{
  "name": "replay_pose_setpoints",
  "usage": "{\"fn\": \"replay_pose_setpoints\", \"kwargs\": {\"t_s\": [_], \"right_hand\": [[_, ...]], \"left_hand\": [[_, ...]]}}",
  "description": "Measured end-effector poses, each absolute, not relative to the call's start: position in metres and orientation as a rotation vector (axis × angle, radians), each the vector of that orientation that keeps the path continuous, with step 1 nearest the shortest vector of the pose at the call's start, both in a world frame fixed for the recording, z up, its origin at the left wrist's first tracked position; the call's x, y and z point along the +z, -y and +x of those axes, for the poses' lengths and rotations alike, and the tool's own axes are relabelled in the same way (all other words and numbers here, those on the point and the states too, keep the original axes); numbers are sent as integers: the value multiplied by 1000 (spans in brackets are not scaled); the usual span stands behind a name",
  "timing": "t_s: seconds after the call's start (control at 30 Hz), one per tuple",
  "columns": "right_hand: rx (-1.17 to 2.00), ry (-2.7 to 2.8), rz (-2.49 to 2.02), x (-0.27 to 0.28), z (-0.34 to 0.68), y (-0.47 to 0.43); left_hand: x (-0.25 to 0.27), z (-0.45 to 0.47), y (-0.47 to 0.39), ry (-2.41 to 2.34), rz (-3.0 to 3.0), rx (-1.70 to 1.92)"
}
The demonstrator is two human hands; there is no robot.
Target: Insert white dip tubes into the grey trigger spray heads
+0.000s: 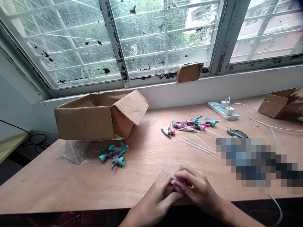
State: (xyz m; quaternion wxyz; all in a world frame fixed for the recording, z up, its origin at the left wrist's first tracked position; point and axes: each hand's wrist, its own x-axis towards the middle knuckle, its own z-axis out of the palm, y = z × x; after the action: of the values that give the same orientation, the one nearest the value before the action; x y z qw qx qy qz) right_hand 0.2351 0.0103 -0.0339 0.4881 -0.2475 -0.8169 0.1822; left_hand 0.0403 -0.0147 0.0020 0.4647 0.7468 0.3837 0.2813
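Fingers (187, 174) curled, gripping pink-collared sprayer (177, 189), tube (168, 173)

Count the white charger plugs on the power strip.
2: the nearer charger plug, toward the strip's right end, and the farther charger plug just behind it. No sign of others hidden.

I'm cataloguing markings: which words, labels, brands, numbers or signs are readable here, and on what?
No text is readable.
Large cardboard box: no legible print on its near side.
Power strip and key fob: any markings too small to read.
Held pink piece: too small and blurred to tell.
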Motion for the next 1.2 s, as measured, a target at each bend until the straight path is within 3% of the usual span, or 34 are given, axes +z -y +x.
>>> {"fn": "replay_pose_setpoints", "kwargs": {"t_s": [0.77, 1.2], "right_hand": [[615, 1921, -612, -42, 244, -3], [370, 1933, -576, -28, 240, -6]], "left_hand": [[11, 41, 12, -878, 1709, 709], [11, 40, 12, -893, 1732, 703]]}}
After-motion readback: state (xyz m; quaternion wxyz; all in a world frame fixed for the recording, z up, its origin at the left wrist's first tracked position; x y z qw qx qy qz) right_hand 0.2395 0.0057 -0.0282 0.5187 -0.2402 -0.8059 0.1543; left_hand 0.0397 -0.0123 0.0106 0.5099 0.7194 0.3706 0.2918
